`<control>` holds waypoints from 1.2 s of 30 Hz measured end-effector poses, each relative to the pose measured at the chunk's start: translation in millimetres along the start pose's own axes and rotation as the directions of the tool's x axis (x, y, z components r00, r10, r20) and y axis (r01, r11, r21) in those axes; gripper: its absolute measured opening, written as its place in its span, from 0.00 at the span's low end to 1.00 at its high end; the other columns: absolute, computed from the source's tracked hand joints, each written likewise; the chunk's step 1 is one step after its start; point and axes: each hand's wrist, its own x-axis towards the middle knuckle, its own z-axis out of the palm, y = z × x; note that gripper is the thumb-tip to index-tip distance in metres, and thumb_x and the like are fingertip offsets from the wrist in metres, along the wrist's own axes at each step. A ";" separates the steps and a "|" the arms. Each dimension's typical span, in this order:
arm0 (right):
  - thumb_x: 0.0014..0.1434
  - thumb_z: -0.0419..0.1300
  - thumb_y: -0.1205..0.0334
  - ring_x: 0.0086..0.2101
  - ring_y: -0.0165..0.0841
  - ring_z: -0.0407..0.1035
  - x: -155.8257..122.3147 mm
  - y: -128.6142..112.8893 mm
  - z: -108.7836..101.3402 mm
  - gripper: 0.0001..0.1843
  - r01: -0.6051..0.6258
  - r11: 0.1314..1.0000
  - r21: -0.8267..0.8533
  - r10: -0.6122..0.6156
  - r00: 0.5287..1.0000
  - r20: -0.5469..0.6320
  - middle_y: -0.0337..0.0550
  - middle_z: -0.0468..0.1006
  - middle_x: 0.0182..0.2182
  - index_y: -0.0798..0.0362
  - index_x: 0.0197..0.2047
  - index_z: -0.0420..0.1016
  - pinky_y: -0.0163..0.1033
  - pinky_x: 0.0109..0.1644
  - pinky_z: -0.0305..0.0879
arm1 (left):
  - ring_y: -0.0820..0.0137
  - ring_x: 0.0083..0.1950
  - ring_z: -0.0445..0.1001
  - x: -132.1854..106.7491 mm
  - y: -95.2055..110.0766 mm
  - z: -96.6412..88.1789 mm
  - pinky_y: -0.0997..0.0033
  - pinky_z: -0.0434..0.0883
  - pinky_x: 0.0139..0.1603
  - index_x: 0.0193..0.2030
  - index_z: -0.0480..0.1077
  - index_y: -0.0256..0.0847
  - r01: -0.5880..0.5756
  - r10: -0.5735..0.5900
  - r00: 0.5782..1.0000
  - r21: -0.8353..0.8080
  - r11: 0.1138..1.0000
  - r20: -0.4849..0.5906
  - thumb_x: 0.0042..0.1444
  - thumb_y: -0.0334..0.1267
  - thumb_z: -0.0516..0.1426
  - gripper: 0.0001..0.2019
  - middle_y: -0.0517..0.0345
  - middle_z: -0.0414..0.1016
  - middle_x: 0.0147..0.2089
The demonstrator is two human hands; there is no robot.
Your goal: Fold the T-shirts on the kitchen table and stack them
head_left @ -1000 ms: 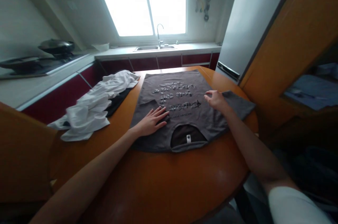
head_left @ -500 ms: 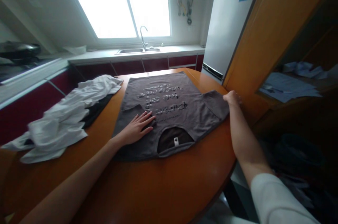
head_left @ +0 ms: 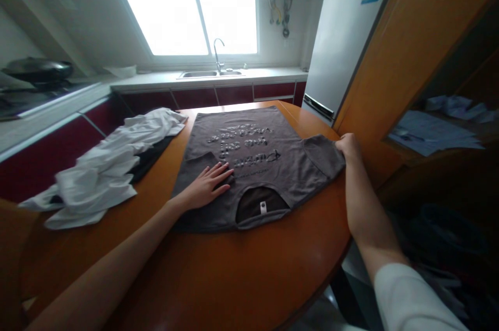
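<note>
A dark grey T-shirt lies spread on the wooden table, its neckline facing me and raised lettering across the front. A small white label shows inside the collar. My left hand rests flat on the shirt near the left sleeve, which is folded inward over the body; its fingers are spread. At the far right, my right hand is closed on the end of the other sleeve, which stretches outward to the table's edge. The fingertips of the right hand are partly hidden.
Crumpled white clothing with a dark piece under it lies along the table's left side. Beyond stand a counter with a sink, a pan on the stove, and a fridge. Papers lie on a shelf at right.
The whole view has shifted slightly, so things appear a little further right. Both hands keep their places on the shirt; the right still grips the sleeve end.
</note>
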 end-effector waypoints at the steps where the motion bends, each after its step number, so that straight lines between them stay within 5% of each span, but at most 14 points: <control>1: 0.54 0.61 0.66 0.51 0.49 0.73 -1.5 -5.3 -1.9 0.24 0.020 0.999 0.026 -0.020 1.000 -0.013 0.63 0.79 0.49 0.61 0.55 0.77 0.49 0.55 0.68 | 0.57 0.79 0.43 0.0 0.0 -0.1 0.45 0.45 0.77 0.76 0.53 0.54 0.000 0.000 1.000 0.001 1.000 0.001 0.69 0.64 0.41 0.34 0.59 0.44 0.79; 5: 0.59 0.54 0.67 0.50 0.42 0.73 -16.1 -38.4 -15.8 0.24 0.225 0.942 0.248 -0.191 0.969 -0.154 0.58 0.79 0.52 0.62 0.57 0.74 0.41 0.55 0.68 | 0.57 0.79 0.43 0.2 -0.6 0.1 0.46 0.46 0.76 0.76 0.53 0.55 -0.004 0.004 1.000 0.003 1.000 -0.007 0.69 0.64 0.42 0.33 0.60 0.45 0.79; 11: 0.62 0.56 0.58 0.45 0.38 0.75 -62.8 -90.7 -21.7 0.24 0.429 0.702 0.569 -0.371 0.902 -0.222 0.53 0.79 0.50 0.56 0.59 0.73 0.40 0.50 0.72 | 0.58 0.79 0.43 0.2 -1.3 1.2 0.47 0.47 0.77 0.76 0.54 0.56 -0.004 0.004 1.000 0.004 1.000 -0.018 0.69 0.63 0.43 0.32 0.62 0.45 0.79; 13: 0.61 0.59 0.54 0.43 0.37 0.76 -77.8 -103.3 -12.9 0.24 0.440 0.589 0.678 -0.489 0.862 -0.135 0.49 0.81 0.47 0.54 0.58 0.74 0.40 0.48 0.73 | 0.58 0.79 0.43 0.1 -1.2 1.4 0.47 0.47 0.77 0.75 0.54 0.57 -0.002 0.002 1.000 0.004 1.000 -0.020 0.69 0.63 0.43 0.32 0.62 0.45 0.79; 15: 0.59 0.63 0.50 0.40 0.37 0.78 -87.5 -111.3 -1.8 0.25 0.388 0.513 0.766 -0.650 0.758 0.051 0.47 0.82 0.44 0.52 0.57 0.77 0.40 0.45 0.75 | 0.58 0.79 0.44 0.2 -1.2 1.6 0.47 0.47 0.77 0.75 0.54 0.57 -0.003 0.003 1.000 0.004 1.000 -0.022 0.69 0.63 0.43 0.32 0.62 0.46 0.79; 17: 0.58 0.65 0.46 0.38 0.37 0.78 -88.6 -113.0 8.2 0.25 0.322 0.502 0.803 -0.742 0.638 0.208 0.47 0.84 0.43 0.52 0.53 0.79 0.41 0.42 0.76 | 0.58 0.79 0.44 0.2 -1.4 1.8 0.47 0.47 0.77 0.75 0.54 0.57 -0.005 0.005 1.000 0.004 1.000 -0.024 0.70 0.63 0.43 0.32 0.63 0.46 0.79; 18: 0.58 0.65 0.45 0.38 0.37 0.79 -85.7 -111.2 12.3 0.24 0.304 0.511 0.804 -0.745 0.623 0.238 0.47 0.84 0.42 0.53 0.51 0.80 0.41 0.42 0.77 | 0.58 0.79 0.44 0.2 -1.5 1.9 0.47 0.46 0.77 0.76 0.54 0.57 -0.007 0.007 1.000 0.004 1.000 -0.025 0.70 0.63 0.43 0.32 0.63 0.45 0.79; 23: 0.62 0.59 0.59 0.40 0.38 0.79 -49.9 -85.4 23.2 0.16 0.294 0.656 0.695 -0.474 0.877 0.076 0.53 0.84 0.41 0.58 0.47 0.80 0.42 0.47 0.76 | 0.57 0.79 0.42 0.2 -1.7 1.6 0.46 0.45 0.77 0.76 0.53 0.56 -0.008 0.008 1.000 -0.001 1.000 -0.009 0.70 0.63 0.42 0.32 0.61 0.44 0.79; 25: 0.63 0.54 0.64 0.43 0.38 0.79 -37.2 -76.0 26.8 0.17 0.307 0.773 0.556 -0.398 0.916 0.046 0.56 0.84 0.44 0.61 0.49 0.79 0.42 0.50 0.75 | 0.57 0.79 0.43 0.0 -1.5 1.4 0.46 0.45 0.77 0.76 0.53 0.56 -0.003 0.003 1.000 -0.004 1.000 -0.004 0.70 0.63 0.42 0.32 0.62 0.44 0.79; 31: 0.63 0.46 0.74 0.58 0.35 0.71 -34.2 -70.9 41.2 0.26 0.390 0.890 0.235 -0.438 0.873 0.214 0.58 0.77 0.58 0.64 0.60 0.74 0.40 0.64 0.64 | 0.57 0.79 0.42 -0.6 -1.5 1.5 0.47 0.46 0.77 0.76 0.53 0.56 -0.002 0.002 1.000 0.004 1.000 -0.014 0.69 0.64 0.42 0.33 0.61 0.45 0.79; 36: 0.66 0.54 0.62 0.71 0.44 0.51 -41.6 -62.2 45.7 0.29 0.421 0.903 0.085 -0.411 0.792 0.451 0.55 0.60 0.71 0.56 0.70 0.66 0.53 0.73 0.48 | 0.57 0.79 0.43 -0.7 0.2 -0.3 0.47 0.46 0.77 0.76 0.53 0.54 -0.003 0.003 1.000 0.009 1.000 -0.005 0.70 0.63 0.41 0.33 0.60 0.45 0.79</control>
